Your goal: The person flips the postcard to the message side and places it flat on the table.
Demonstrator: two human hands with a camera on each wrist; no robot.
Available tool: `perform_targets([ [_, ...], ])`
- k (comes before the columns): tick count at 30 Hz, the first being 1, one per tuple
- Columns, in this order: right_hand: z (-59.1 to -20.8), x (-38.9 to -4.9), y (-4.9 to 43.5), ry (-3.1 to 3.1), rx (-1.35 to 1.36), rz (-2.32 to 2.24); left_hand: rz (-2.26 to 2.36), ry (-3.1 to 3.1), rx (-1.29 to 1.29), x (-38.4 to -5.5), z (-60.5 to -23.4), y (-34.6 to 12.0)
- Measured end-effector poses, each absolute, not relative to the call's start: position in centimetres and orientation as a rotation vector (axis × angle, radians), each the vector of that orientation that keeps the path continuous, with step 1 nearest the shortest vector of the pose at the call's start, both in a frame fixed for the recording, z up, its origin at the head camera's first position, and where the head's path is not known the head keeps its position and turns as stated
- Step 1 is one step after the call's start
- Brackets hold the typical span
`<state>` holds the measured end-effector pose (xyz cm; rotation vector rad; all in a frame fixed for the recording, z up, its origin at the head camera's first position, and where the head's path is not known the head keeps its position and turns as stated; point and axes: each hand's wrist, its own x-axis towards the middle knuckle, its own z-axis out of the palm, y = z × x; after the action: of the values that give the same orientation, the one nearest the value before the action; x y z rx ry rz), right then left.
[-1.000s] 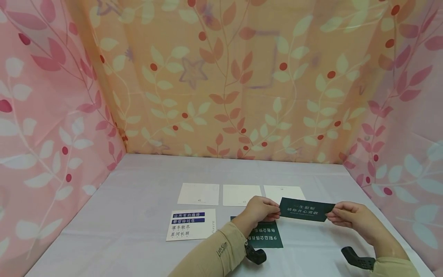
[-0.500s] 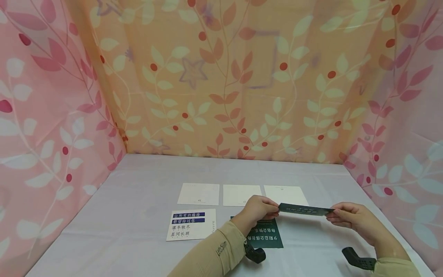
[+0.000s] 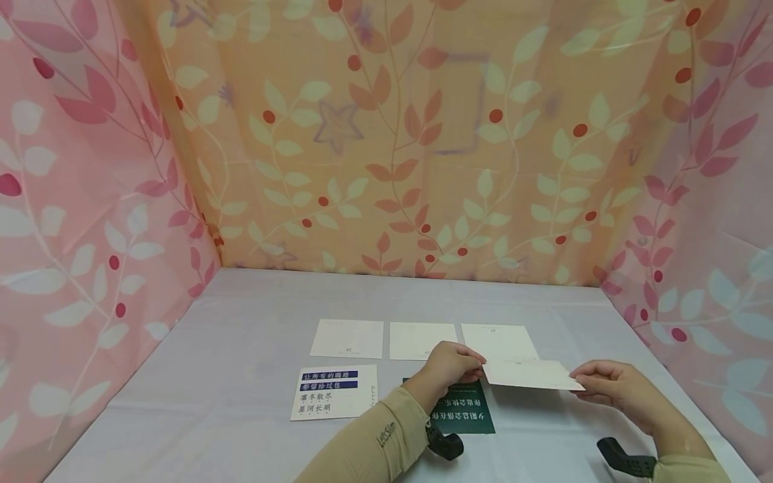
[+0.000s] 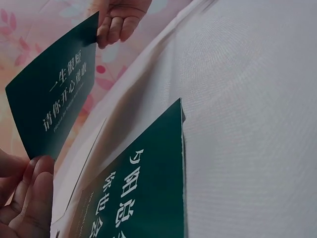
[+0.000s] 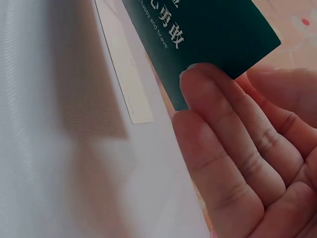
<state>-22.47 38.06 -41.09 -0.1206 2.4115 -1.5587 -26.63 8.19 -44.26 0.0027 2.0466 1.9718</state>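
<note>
Above the table, both hands hold one postcard (image 3: 528, 376) by its opposite ends. Its white back shows in the head view, while the left wrist view shows the green face of the postcard (image 4: 54, 89) with white lettering. My left hand (image 3: 443, 372) pinches the left end between thumb and fingers. The right end is pinched by my right hand (image 3: 622, 389); in the right wrist view its fingertips (image 5: 203, 87) press the green side. Under my left wrist lies another green postcard (image 3: 465, 409), its lettering upside down and partly hidden by the arm.
A white postcard (image 3: 332, 396) with two blue bands of text lies at the left. Behind it a row holds blank-looking cards: a left one (image 3: 346, 339), a middle one (image 3: 421, 339) and a right one (image 3: 498, 341). Patterned curtains (image 3: 386, 134) enclose the white table (image 3: 241, 335).
The held postcard has tipped over: its green lettered face showed first, then nearly its edge, now its white back. Both hands keep their grip, with the right slightly lower.
</note>
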Motion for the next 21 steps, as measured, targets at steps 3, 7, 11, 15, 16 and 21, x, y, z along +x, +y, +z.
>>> perform_targets([
  [3, -41.3, -22.5, 38.1, 2.383, -0.170, -1.534, 1.976, 2.047, -0.004, -26.6, -44.3, 8.2],
  [7, -41.5, -22.5, 38.0, 2.332, -0.195, -1.507, 1.976, 2.048, -0.011, -26.6, -44.3, 8.2],
  [11, -41.9, -22.6, 37.9, 2.309, -0.191, -1.496, 1.981, 2.049, -0.003, -26.6, -44.4, 8.2],
  [15, -42.2, -22.7, 37.7, 2.298, -0.204, -1.486, 1.981, 2.063, -0.001, -26.5, -44.5, 8.1],
  [16, -42.2, -22.6, 37.6, 2.301, -0.203, -1.482, 1.975, 2.070, -0.001, -26.5, -44.6, 8.1],
  [21, -42.6, -22.8, 37.5, 2.304, -0.184, -1.477, 1.965, 2.067, -0.016, -26.4, -44.7, 8.1],
])
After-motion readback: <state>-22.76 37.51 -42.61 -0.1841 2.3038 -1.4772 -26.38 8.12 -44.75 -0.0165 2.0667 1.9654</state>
